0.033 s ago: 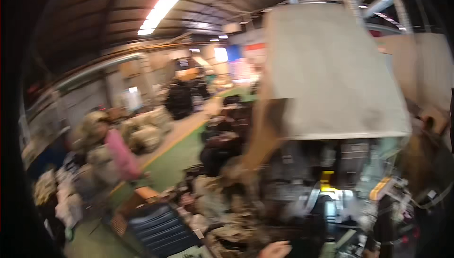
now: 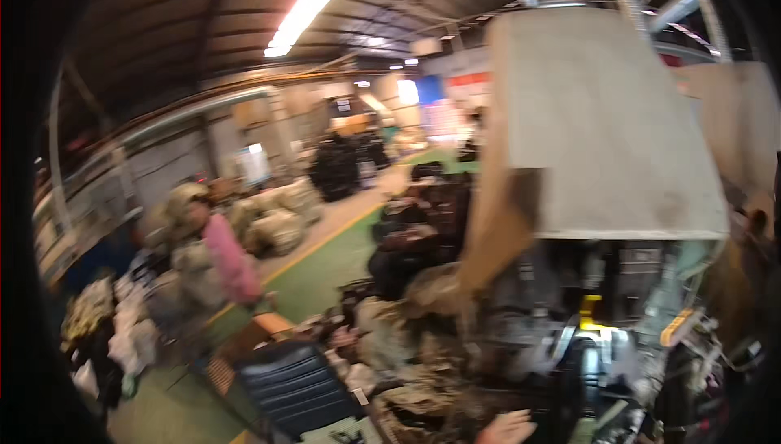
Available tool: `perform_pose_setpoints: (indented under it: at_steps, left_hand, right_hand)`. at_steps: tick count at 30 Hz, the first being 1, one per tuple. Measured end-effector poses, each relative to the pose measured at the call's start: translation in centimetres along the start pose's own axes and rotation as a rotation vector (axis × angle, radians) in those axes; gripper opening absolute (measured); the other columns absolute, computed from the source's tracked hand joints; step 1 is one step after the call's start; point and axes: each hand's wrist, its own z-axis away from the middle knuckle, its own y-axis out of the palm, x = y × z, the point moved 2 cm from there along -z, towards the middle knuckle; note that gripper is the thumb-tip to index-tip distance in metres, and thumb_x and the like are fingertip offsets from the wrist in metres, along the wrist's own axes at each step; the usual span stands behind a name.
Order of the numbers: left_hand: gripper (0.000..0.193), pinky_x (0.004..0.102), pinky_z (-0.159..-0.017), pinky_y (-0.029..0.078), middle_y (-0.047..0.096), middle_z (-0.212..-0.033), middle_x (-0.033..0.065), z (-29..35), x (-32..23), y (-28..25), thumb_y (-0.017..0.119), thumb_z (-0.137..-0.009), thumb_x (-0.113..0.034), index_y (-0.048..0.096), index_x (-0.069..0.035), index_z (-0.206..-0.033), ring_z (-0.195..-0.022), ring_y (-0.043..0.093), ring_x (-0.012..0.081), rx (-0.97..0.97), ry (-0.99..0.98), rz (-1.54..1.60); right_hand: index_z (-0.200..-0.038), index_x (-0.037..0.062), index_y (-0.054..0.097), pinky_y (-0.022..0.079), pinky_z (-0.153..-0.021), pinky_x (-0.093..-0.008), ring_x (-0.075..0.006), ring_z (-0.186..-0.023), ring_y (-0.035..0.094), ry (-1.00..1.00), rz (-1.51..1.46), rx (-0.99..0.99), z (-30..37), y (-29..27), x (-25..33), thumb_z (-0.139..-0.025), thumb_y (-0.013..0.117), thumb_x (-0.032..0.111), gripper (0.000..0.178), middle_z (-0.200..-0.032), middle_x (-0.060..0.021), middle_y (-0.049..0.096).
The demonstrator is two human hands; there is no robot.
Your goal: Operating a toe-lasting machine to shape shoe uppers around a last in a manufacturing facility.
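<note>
At the lower edge, my left hand point(image 2: 506, 428) shows only in part, blurred, with its fingers stretched out to the right. Nothing can be seen in it. Just right of it stands a dark machine point(image 2: 561, 363) with a bright lamp point(image 2: 598, 338) and a yellow part point(image 2: 589, 311). Brownish crumpled cloth or sacking point(image 2: 419, 403) is heaped to the left of the hand. My right hand is out of the picture.
A large pale hood point(image 2: 610, 126) hangs over the machine. A black padded chair point(image 2: 293, 387) stands at the lower left. Beyond it is a person in a pink sleeve point(image 2: 232, 261). Dark bundles point(image 2: 415, 232) line the green floor point(image 2: 325, 253); pale sacks point(image 2: 281, 220) lie farther off.
The whole view has swung to the left, so the hood, chair and person sit farther right in the picture. My left hand appears slightly farther right and higher.
</note>
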Motion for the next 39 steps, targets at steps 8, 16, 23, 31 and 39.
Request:
perform_pose_setpoints:
  at_steps: [8, 16, 23, 31, 39]
  left_hand:
    - [0.108, 0.0595, -0.113, 0.025, 0.010, -0.156, 0.0369, 1.7, -1.9, 11.0, 0.084, -0.065, -0.035, 0.024, -0.012, -0.153, -0.140, 0.019, 0.0560, -0.029, 0.300, -0.419]
    - [0.089, 0.0571, -0.097, 0.040, 0.043, -0.131, 0.0314, -0.7, -1.5, 12.1, 0.085, -0.062, -0.030, 0.043, 0.000, -0.134, -0.117, 0.046, 0.0493, 0.098, 0.501, -0.435]
    - [0.099, 0.0452, -0.122, 0.009, 0.019, -0.157, 0.0246, -2.0, -3.6, 8.3, 0.071, -0.070, -0.002, 0.015, 0.005, -0.151, -0.149, 0.013, 0.0370, 0.107, 0.323, -0.420]
    - [0.096, 0.0440, -0.122, 0.013, 0.012, -0.161, 0.0244, 0.5, -1.6, 10.9, 0.067, -0.073, 0.005, 0.019, -0.007, -0.156, -0.150, 0.014, 0.0335, 0.179, 0.208, -0.231]
    - [0.080, 0.0373, -0.109, 0.034, 0.039, -0.146, 0.0131, -1.1, -0.2, 10.2, 0.072, -0.080, 0.000, 0.034, -0.009, -0.150, -0.127, 0.043, 0.0260, 0.108, 0.216, -0.292]
  right_hand:
    - [-0.139, 0.0015, 0.055, 0.052, -0.072, -0.0270, -0.0126, -0.082, 0.061, -0.389, 0.153, 0.187, 7.1, 9.1, 5.2, -0.095, 0.068, 0.017, 0.048, -0.105, -0.0065, 0.066]
    - [-0.144, -0.0052, 0.042, 0.053, -0.091, -0.0336, -0.0196, -0.100, 0.069, -0.621, -0.188, -0.074, 11.4, 9.9, 6.3, -0.092, 0.062, 0.013, 0.059, -0.115, -0.0148, 0.070]
    - [-0.117, 0.0013, 0.068, 0.052, -0.079, -0.0330, -0.0131, -0.085, 0.064, -0.357, 0.368, -0.422, 14.9, 4.8, -0.8, -0.094, 0.067, 0.023, 0.032, -0.093, -0.0089, 0.072]
    - [-0.114, 0.0068, 0.069, 0.053, -0.079, -0.0495, -0.0428, -0.090, 0.067, 0.194, 0.751, -0.291, 32.4, -7.6, -30.8, -0.089, 0.059, 0.036, 0.039, -0.092, -0.0260, 0.069]
    - [-0.143, 0.0030, 0.050, 0.056, -0.060, -0.0294, -0.0155, -0.071, 0.071, 0.689, -0.191, -0.758, 49.9, -6.4, -49.5, -0.088, 0.070, 0.024, 0.062, -0.089, -0.0087, 0.074]
